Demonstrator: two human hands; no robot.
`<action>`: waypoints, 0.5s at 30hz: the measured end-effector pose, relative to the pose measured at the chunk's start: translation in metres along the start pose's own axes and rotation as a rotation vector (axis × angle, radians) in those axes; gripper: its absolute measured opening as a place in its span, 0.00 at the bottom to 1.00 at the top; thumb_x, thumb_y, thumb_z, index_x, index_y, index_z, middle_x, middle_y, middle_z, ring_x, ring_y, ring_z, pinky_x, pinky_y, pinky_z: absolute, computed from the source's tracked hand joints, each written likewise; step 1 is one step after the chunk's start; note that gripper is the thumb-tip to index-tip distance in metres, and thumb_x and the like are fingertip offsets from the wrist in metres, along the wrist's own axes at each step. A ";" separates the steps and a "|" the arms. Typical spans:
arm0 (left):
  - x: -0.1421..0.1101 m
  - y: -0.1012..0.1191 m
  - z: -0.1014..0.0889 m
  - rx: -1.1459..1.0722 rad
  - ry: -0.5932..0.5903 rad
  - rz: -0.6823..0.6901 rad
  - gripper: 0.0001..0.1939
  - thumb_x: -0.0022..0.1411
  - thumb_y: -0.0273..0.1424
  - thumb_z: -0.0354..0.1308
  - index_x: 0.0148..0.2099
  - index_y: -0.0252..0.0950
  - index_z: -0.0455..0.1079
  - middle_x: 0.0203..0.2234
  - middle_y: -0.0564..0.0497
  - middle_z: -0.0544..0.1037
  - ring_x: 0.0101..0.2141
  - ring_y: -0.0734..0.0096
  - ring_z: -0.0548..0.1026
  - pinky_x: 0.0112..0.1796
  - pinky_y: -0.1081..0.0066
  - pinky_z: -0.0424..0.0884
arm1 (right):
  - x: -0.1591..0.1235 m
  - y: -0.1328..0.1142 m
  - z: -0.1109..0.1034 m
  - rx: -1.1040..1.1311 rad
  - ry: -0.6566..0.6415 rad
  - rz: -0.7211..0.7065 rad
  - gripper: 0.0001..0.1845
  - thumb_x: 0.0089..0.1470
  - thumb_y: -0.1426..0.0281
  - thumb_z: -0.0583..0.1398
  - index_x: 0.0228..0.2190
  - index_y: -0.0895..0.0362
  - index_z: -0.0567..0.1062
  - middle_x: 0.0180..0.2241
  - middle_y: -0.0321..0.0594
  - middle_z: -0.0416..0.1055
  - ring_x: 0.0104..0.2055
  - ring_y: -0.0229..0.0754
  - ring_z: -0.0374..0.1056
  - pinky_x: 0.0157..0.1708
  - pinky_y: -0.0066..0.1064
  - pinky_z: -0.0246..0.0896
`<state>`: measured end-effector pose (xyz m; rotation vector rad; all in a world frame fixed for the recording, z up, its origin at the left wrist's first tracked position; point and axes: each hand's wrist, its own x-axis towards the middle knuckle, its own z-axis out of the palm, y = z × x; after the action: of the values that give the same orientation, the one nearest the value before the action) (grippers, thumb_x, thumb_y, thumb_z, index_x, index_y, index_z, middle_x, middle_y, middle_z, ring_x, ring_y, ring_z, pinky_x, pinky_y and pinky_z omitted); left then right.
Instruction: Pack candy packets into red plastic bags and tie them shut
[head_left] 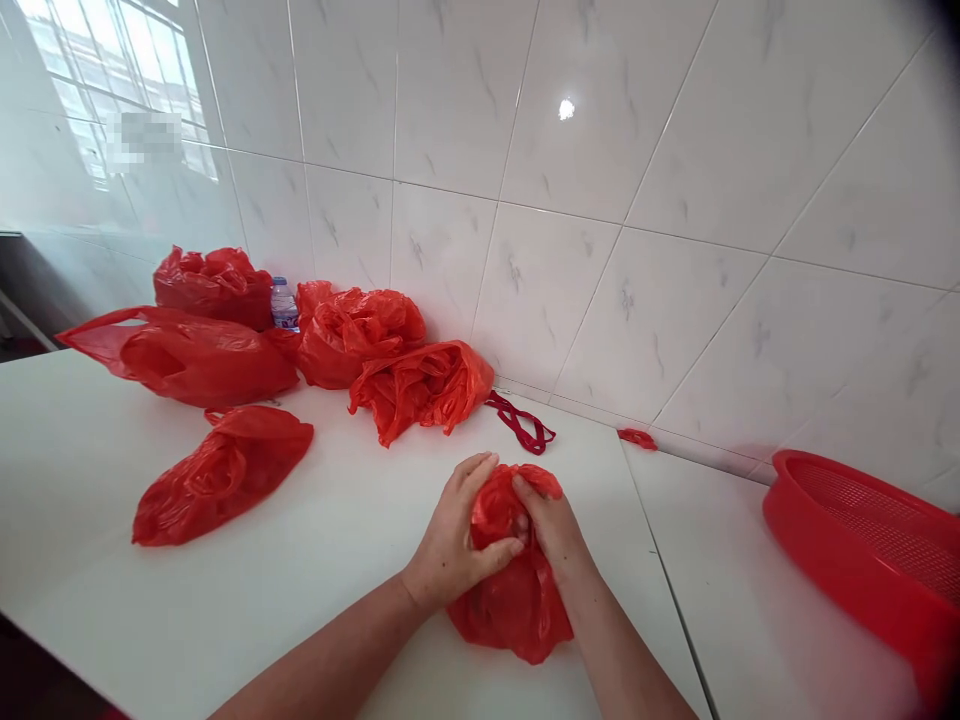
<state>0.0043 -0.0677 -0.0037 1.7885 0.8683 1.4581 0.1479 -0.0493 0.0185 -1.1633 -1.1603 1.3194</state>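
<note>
A red plastic bag rests on the white table in front of me, its top bunched up between both hands. My left hand wraps around the bag's left side, with the thumb laid across its front. On the other side, my right hand grips the gathered top, thumb pressed on the plastic. Some fingertips are hidden behind the bag. What the bag contains cannot be made out. Just beyond my hands lies a dark red cord, loosely looped.
Several red plastic bags stand along the tiled wall, including a crumpled one. A single red bag lies nearer on the left. A plastic bottle stands among them. At right is a red basket. A seam divides the table.
</note>
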 end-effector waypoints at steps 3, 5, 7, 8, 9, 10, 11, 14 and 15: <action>0.003 0.001 -0.002 -0.039 -0.007 -0.024 0.23 0.57 0.37 0.59 0.55 0.42 0.65 0.57 0.44 0.60 0.55 0.56 0.63 0.53 0.56 0.62 | -0.005 -0.003 0.002 -0.055 -0.102 -0.017 0.21 0.47 0.50 0.60 0.24 0.57 0.71 0.11 0.32 0.62 0.15 0.35 0.58 0.18 0.28 0.52; 0.005 0.002 -0.004 -0.120 0.057 -0.112 0.13 0.61 0.38 0.53 0.46 0.40 0.71 0.50 0.45 0.68 0.50 0.59 0.68 0.50 0.58 0.66 | -0.010 -0.006 0.004 -0.014 -0.171 -0.011 0.20 0.48 0.52 0.61 0.30 0.57 0.74 0.14 0.31 0.64 0.16 0.35 0.58 0.20 0.28 0.54; 0.008 0.002 -0.006 -0.171 0.122 -0.190 0.13 0.62 0.40 0.51 0.37 0.38 0.72 0.42 0.46 0.74 0.46 0.60 0.71 0.47 0.59 0.68 | -0.015 -0.009 0.005 0.098 -0.242 0.012 0.20 0.48 0.54 0.61 0.38 0.55 0.73 0.18 0.32 0.67 0.18 0.34 0.59 0.23 0.28 0.56; 0.010 0.002 -0.007 -0.188 0.142 -0.223 0.14 0.62 0.41 0.51 0.35 0.38 0.71 0.38 0.46 0.75 0.44 0.60 0.72 0.45 0.60 0.69 | -0.017 -0.010 0.004 0.155 -0.289 0.023 0.20 0.50 0.54 0.60 0.39 0.55 0.74 0.19 0.33 0.67 0.19 0.34 0.60 0.24 0.29 0.57; 0.011 0.002 -0.008 -0.207 0.148 -0.255 0.14 0.62 0.42 0.51 0.34 0.38 0.70 0.35 0.47 0.76 0.42 0.60 0.73 0.43 0.60 0.70 | -0.018 -0.011 0.003 0.200 -0.334 0.033 0.22 0.52 0.51 0.57 0.39 0.56 0.74 0.20 0.35 0.67 0.21 0.35 0.60 0.26 0.29 0.57; 0.012 0.002 -0.008 -0.230 0.142 -0.284 0.15 0.61 0.43 0.51 0.33 0.38 0.69 0.33 0.47 0.76 0.40 0.60 0.73 0.41 0.60 0.70 | -0.018 -0.011 0.003 0.229 -0.364 0.035 0.26 0.53 0.49 0.53 0.37 0.57 0.75 0.20 0.36 0.67 0.22 0.35 0.60 0.27 0.29 0.57; 0.012 0.001 -0.009 -0.255 0.128 -0.312 0.15 0.61 0.44 0.51 0.33 0.38 0.68 0.31 0.48 0.76 0.39 0.60 0.74 0.40 0.61 0.71 | -0.018 -0.012 0.002 0.242 -0.374 0.035 0.28 0.55 0.48 0.50 0.37 0.58 0.76 0.21 0.37 0.67 0.22 0.35 0.59 0.27 0.30 0.57; 0.012 0.001 -0.009 -0.377 0.051 -0.394 0.15 0.60 0.45 0.51 0.35 0.38 0.64 0.27 0.50 0.74 0.34 0.63 0.75 0.37 0.62 0.71 | -0.019 -0.013 0.000 0.204 -0.335 0.027 0.22 0.56 0.54 0.53 0.40 0.55 0.76 0.28 0.37 0.67 0.24 0.33 0.57 0.29 0.29 0.57; 0.012 0.001 -0.009 -0.432 0.026 -0.418 0.15 0.61 0.45 0.51 0.37 0.38 0.62 0.27 0.51 0.74 0.32 0.64 0.75 0.37 0.63 0.71 | -0.020 -0.013 -0.001 0.182 -0.324 0.032 0.20 0.56 0.56 0.54 0.42 0.54 0.76 0.30 0.37 0.68 0.25 0.33 0.58 0.30 0.29 0.58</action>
<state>-0.0021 -0.0575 0.0047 1.1899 0.8055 1.2757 0.1506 -0.0687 0.0324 -0.8602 -1.2230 1.6438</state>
